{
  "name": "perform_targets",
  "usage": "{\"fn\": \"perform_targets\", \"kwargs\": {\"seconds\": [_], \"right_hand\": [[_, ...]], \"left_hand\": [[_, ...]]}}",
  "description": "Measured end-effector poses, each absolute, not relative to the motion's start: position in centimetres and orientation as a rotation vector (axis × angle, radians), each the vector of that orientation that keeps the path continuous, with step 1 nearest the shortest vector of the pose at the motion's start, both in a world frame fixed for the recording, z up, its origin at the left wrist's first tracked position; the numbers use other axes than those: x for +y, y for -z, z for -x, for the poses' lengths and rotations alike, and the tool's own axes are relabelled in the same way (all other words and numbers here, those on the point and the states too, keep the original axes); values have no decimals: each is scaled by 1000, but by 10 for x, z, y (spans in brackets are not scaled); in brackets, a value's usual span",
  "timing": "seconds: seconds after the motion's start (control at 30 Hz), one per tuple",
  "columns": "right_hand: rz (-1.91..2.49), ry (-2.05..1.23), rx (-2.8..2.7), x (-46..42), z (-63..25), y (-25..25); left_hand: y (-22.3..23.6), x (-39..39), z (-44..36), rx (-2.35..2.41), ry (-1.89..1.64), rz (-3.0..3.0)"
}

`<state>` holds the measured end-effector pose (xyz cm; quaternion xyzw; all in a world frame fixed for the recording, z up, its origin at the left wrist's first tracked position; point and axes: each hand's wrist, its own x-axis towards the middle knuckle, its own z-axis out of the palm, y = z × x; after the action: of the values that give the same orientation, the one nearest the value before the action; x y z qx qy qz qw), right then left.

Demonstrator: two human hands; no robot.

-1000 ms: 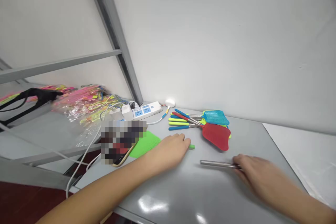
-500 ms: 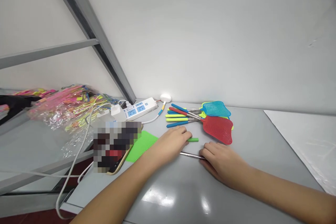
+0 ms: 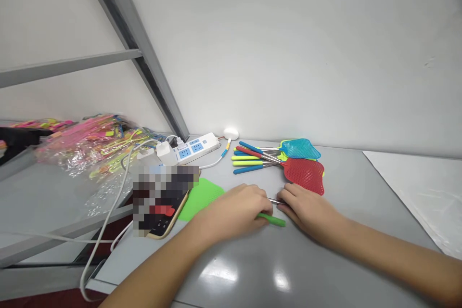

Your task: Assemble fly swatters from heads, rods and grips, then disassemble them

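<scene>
My left hand (image 3: pixel 243 209) is closed on a green handle (image 3: pixel 276 222), whose end pokes out past the fingers toward the right. Facing it, my right hand (image 3: pixel 306 209) pinches a thin metal rod (image 3: pixel 275 201), of which a short length shows between the two hands. Left of my left hand, a green perforated fly swatter head (image 3: pixel 202 197) lies flat, partly covered by the hand and forearm. Whether rod, handle and green head are joined is hidden. Just behind my hands lies a pile of fly swatters, with a red head (image 3: pixel 305 175) and a blue head (image 3: pixel 299 148) on top.
A phone (image 3: pixel 169 219) with a blurred screen lies at the left on the grey table (image 3: pixel 252 269). Behind it are a white power strip (image 3: pixel 197 148) and cables. Bagged colourful items (image 3: pixel 97 144) sit beyond the metal frame (image 3: pixel 144 67). A white sheet (image 3: pixel 407 187) lies right.
The green handle has swung from behind the rod to the near side of it, and more of it shows. My right hand has shifted slightly away from me with the rod.
</scene>
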<state>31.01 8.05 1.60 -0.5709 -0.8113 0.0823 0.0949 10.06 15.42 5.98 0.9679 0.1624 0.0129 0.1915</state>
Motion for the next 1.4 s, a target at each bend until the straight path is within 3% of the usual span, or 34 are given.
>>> {"fn": "perform_targets", "kwargs": {"seconds": [0.3, 0.6, 1.0, 1.4], "right_hand": [[1673, -430, -2310, 78, -312, -26], [1764, -57, -2299, 93, -340, -70], [1839, 269, -2515, 168, -326, -60], [1864, 379, -2581, 157, -336, -66]], "left_hand": [[-43, 160, -115, 675, -183, -2808], [-40, 162, -114, 669, -143, -2784], [-38, 162, -113, 600, -146, -2797], [-35, 163, -115, 552, -269, -2816]]}}
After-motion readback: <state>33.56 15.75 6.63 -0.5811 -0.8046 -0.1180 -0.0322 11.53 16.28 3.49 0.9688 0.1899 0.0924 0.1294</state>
